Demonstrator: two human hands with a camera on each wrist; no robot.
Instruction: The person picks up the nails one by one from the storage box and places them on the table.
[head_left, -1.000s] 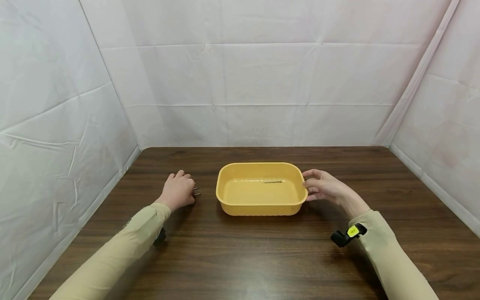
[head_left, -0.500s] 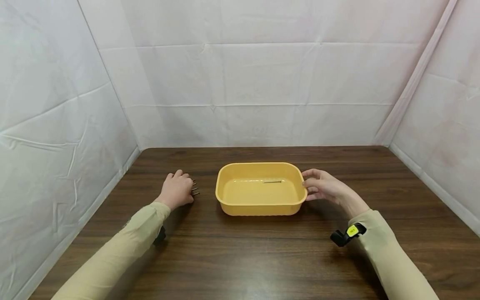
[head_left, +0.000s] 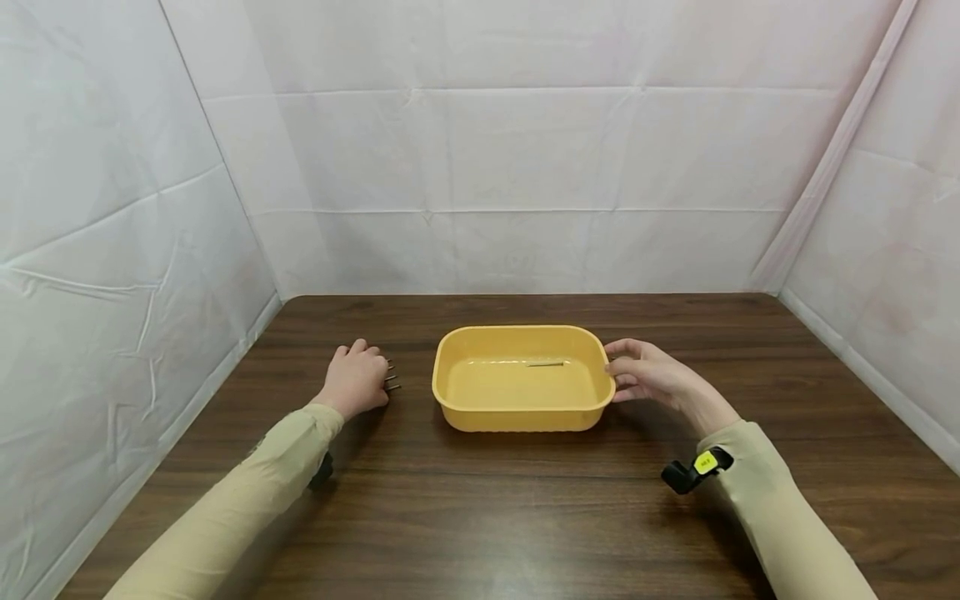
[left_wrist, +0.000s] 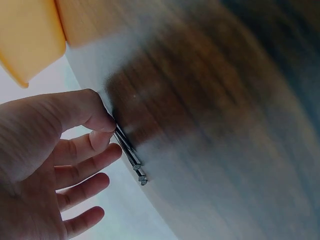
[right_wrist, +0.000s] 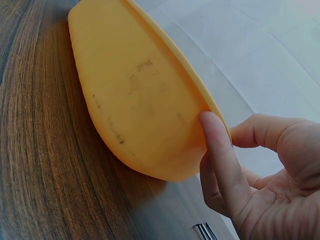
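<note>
A yellow tray (head_left: 522, 414) sits mid-table (head_left: 525, 517) with one nail (head_left: 545, 364) lying inside near its far wall. The right hand (head_left: 651, 373) pinches the tray's right rim between thumb and fingers. The left hand (head_left: 356, 382), left of the tray, rests curled over several nails (left_wrist: 131, 156) on the table, pinching them by their shafts; only their heads show, so their count is unclear.

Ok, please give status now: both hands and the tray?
Left hand pinches nails on the table. Right hand holds yellow tray rim. One nail inside tray. Nothing blocking.

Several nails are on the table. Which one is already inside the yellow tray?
The single nail lying flat on the floor of the yellow tray, near its far wall. The other nails lie outside on the table, under the left hand.
</note>
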